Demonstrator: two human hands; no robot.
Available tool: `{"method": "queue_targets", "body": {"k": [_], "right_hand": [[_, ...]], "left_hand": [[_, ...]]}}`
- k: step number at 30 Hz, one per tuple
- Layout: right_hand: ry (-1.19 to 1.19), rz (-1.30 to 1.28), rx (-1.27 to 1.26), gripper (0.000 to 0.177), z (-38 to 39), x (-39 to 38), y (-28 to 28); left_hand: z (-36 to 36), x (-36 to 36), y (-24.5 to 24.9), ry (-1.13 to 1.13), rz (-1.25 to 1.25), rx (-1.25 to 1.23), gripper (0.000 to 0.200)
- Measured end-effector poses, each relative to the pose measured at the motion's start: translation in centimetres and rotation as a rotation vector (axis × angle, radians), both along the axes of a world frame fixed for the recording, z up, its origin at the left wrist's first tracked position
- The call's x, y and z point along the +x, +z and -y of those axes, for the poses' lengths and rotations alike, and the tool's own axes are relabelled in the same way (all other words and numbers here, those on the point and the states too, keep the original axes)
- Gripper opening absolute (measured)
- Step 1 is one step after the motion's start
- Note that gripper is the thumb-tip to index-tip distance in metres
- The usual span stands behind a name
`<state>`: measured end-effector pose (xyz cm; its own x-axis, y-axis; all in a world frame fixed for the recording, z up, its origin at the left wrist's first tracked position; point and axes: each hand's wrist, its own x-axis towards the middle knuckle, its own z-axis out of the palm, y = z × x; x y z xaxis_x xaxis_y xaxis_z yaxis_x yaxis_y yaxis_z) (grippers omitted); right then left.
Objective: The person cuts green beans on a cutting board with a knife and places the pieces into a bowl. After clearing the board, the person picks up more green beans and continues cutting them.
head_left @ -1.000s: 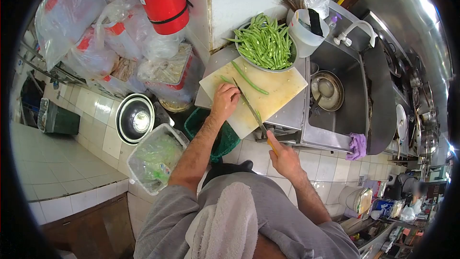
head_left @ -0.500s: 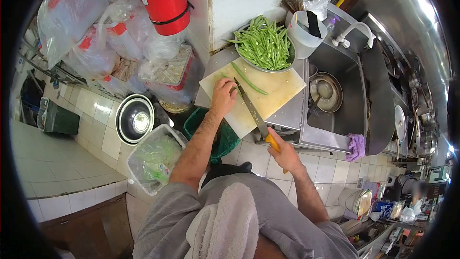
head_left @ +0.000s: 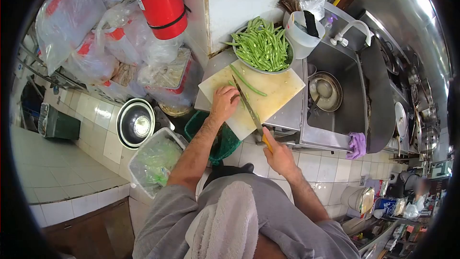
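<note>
My right hand [head_left: 280, 159] grips the yellow handle of a long knife [head_left: 250, 108], whose blade lies across the cutting board [head_left: 282, 88] with its tip toward the bean bowl. On the board's left part, my left hand [head_left: 225, 104] has its fingers curled beside the blade, closed on a green bean that is mostly hidden; a bit of green shows at the fingertips. A whole green bean [head_left: 247, 81] lies beyond the blade, and small green bits are close to the knife. Behind the board stands a metal bowl [head_left: 275, 71] heaped with green beans [head_left: 261, 43].
To the right is a metal sink [head_left: 335, 132] with a pan [head_left: 339, 86] and ladle inside. A white container [head_left: 303, 43] stands by the bowl. Below the board are a green bin [head_left: 230, 148] and a lined clear bin [head_left: 153, 163]. A fire extinguisher [head_left: 165, 14] hangs at upper left.
My left hand has shifted slightly down, toward me. The knife has drawn back and left a little, with my right hand lower. The loose bean stays in place.
</note>
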<state>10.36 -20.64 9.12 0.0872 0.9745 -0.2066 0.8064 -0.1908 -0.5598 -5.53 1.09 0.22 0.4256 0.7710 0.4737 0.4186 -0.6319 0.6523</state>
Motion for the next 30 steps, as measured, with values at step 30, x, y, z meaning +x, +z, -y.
{"method": "queue_targets", "body": {"k": [30], "right_hand": [[0.000,0.009,0.038,0.071,-0.8,0.2,0.0]], "left_hand": [[-1.4,-0.1,-0.5,0.056,0.074,-0.078,0.024]]}}
